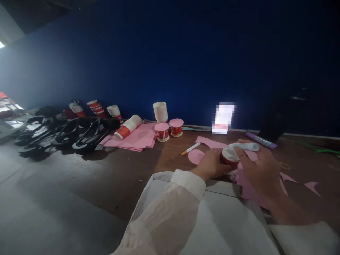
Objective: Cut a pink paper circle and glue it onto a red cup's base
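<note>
My left hand (pixel 212 163) is wrapped round a short red paper cup piece (pixel 230 156), its pale end facing up. Over the cup, my right hand (pixel 256 166) grips a whitish translucent tube (pixel 243 146), which lies across its fingers beside the cup's rim. Left of my left hand are a round pink paper disc (pixel 196 156) and a white and orange pen-like stick (pixel 190 149). Cut pink paper (pixel 248 184) lies under my right hand. Farther back, two small red cup pieces (pixel 163 132) (pixel 176 128) stand with pink discs on top.
A white box lid (pixel 220 219) is beneath my forearms. Behind are a white cup (pixel 160 112), a lit phone (pixel 224 118) and a purple tube (pixel 261 140). To the left, a red and white cup (pixel 128 127) lies on pink sheets (pixel 138 140), near black headset-like items (pixel 87 136).
</note>
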`<action>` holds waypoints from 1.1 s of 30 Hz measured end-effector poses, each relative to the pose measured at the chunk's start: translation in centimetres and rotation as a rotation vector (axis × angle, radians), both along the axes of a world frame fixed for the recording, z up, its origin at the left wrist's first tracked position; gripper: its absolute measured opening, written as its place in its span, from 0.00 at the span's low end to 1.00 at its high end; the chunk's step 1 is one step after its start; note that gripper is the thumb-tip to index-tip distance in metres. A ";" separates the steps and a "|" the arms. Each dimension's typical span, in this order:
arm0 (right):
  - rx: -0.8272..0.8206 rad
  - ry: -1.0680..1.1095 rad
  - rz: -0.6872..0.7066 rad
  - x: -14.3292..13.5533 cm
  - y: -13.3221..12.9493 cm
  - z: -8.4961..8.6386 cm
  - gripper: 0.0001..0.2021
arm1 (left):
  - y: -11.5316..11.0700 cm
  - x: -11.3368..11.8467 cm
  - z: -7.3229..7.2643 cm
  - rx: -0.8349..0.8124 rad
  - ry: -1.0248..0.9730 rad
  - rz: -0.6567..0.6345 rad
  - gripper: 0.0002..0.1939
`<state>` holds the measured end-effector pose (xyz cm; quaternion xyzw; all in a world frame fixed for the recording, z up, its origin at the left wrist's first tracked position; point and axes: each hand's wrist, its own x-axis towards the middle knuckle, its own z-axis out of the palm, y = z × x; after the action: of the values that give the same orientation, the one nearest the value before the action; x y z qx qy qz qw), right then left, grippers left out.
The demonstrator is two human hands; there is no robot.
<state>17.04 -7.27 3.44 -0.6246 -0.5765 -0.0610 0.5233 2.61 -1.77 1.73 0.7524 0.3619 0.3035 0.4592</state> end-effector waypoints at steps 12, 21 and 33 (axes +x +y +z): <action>-0.108 -0.023 0.089 0.0 0.6 -0.3 0.17 | 0.4 -0.1 -0.2 0.175 -0.005 -0.073 0.13; -0.065 0.024 0.020 -0.5 -0.1 0.1 0.19 | 0.4 0.0 -0.3 0.152 0.007 -0.067 0.14; -0.011 0.051 -0.023 -0.4 0.1 0.1 0.18 | 0.1 -0.1 0.1 0.090 0.025 -0.039 0.19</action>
<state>16.65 -7.22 3.54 -0.6353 -0.5561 -0.0481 0.5336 2.47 -1.71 1.80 0.7829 0.3388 0.3010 0.4263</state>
